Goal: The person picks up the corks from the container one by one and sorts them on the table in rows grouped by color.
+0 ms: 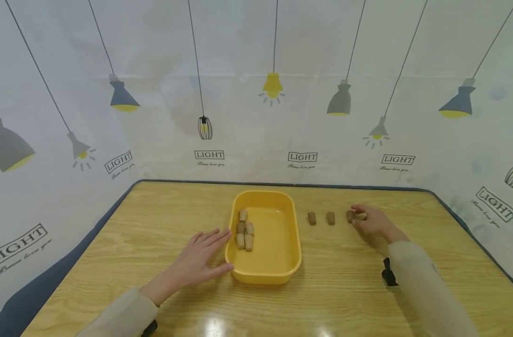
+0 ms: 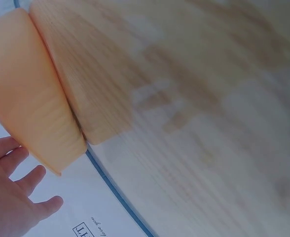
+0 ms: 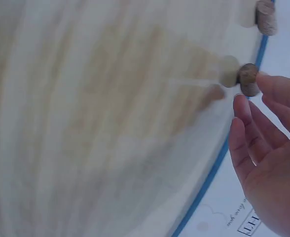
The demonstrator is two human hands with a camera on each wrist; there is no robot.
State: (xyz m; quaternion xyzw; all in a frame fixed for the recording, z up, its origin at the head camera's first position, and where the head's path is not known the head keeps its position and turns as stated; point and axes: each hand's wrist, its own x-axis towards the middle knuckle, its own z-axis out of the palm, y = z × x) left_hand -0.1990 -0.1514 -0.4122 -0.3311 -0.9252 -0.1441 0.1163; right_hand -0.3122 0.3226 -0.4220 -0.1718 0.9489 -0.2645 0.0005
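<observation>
Head view: five corks are contained in the yellow tray, along its left side; three others are lined up on the table at its right. Left wrist view: the tray is touched by the left hand, fingers spread. Right wrist view: the end cork is pinched by the right hand.

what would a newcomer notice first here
Probably the yellow tray near the middle of the table, with small cork-like pieces along its left side. Next, the right hand, fingertips at a brown piece right of the tray. Behind, printed lamps cover the pale backdrop.
</observation>
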